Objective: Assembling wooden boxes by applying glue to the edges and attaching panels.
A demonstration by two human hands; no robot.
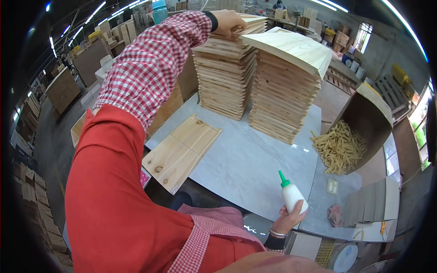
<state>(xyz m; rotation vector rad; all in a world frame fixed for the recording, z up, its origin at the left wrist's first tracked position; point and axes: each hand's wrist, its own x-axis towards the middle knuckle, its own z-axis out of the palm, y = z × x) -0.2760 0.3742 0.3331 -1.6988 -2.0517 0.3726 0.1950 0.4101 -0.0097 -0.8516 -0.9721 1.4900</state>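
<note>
My left arm, in a red top and checked sleeve cover, stretches to the far side of the table. There my left hand [227,22] is closed on the edge of a wooden panel at the top of a tall stack of wooden panels [224,75]; its fingertips are partly hidden. Close beside it stands a second stack [283,93], topped by a pale wooden piece [296,45]. Low at the right, my right hand [291,219] is wrapped round a white glue bottle [294,196], its green nozzle tilted up. A flat knotty board [182,152] lies at the table's left.
The marbled tabletop [246,168] carries a tipped bin [371,113] with yellowish strips [339,148] spilling out at the right. Nearer are a crumpled pink cloth [335,215] and a row of grey boards [373,202]. A person [279,6] is in the far background.
</note>
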